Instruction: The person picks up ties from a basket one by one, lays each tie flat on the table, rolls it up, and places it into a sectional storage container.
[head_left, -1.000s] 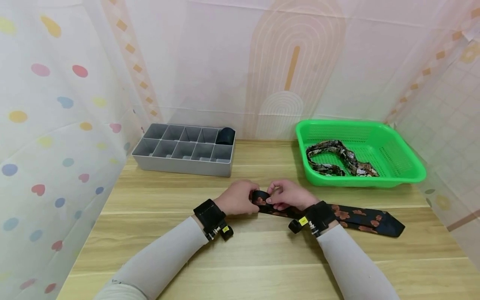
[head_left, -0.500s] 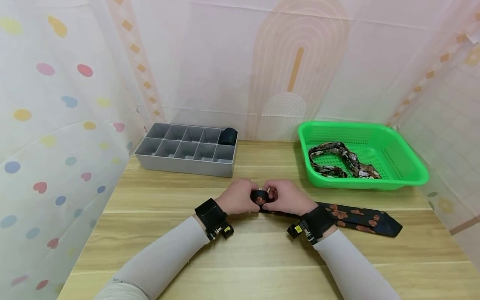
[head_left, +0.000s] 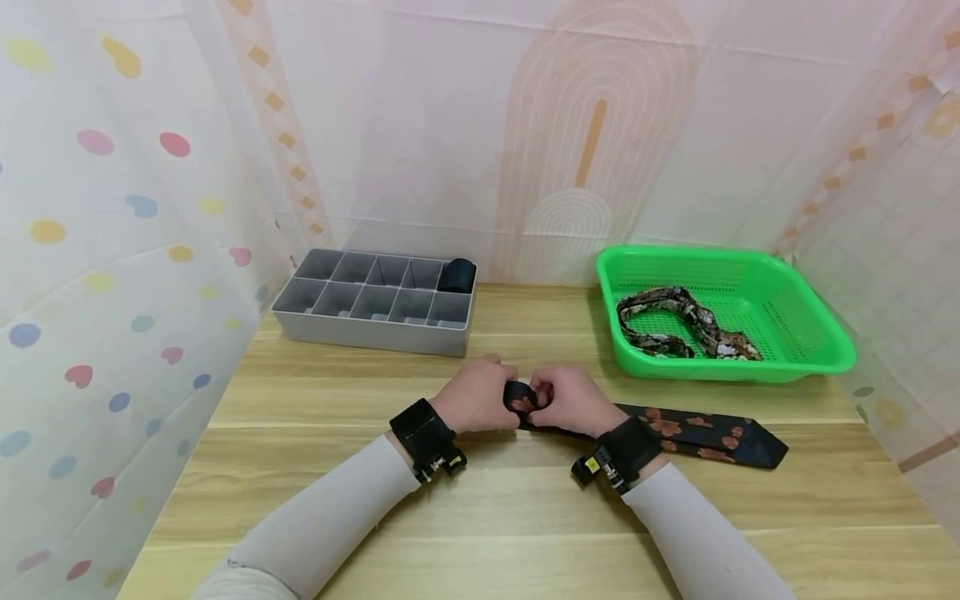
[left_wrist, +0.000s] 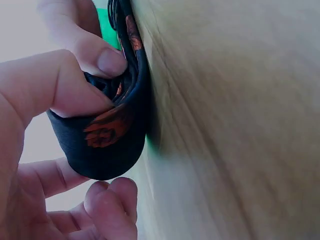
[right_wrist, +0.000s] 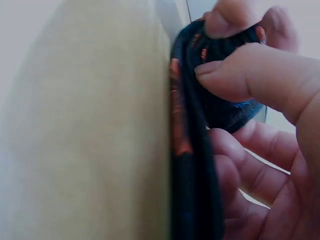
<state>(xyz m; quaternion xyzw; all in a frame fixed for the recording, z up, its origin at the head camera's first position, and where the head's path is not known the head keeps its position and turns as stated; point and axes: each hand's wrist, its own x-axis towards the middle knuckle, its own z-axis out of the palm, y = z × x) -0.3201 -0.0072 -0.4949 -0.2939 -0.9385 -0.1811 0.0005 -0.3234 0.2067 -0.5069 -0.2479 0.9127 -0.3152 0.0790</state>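
A dark necktie with orange-brown flowers [head_left: 705, 433] lies along the table, its left end wound into a roll [left_wrist: 100, 140] and its pointed wide end flat at the right. My left hand [head_left: 477, 395] grips the roll from the left, thumb at its coiled side in the left wrist view. From the right, my right hand [head_left: 573, 402] pinches the same roll. Thumb and fingers [right_wrist: 227, 80] press on its coiled layers in the right wrist view. The unrolled strip runs beneath the right hand and wrist, which hide part of it.
A grey divided box [head_left: 375, 333] stands at the back left; a dark rolled item [head_left: 457, 275] sits in its back right compartment. At the back right, a green basket [head_left: 735, 371] holds a crumpled patterned cloth strip [head_left: 686, 312]. Printed curtains border the table.
The necktie's pointed end has slid left towards the hands. My right hand has shifted from the roll's upper edge to a closer grip at its right side. The left hand stays at the roll.
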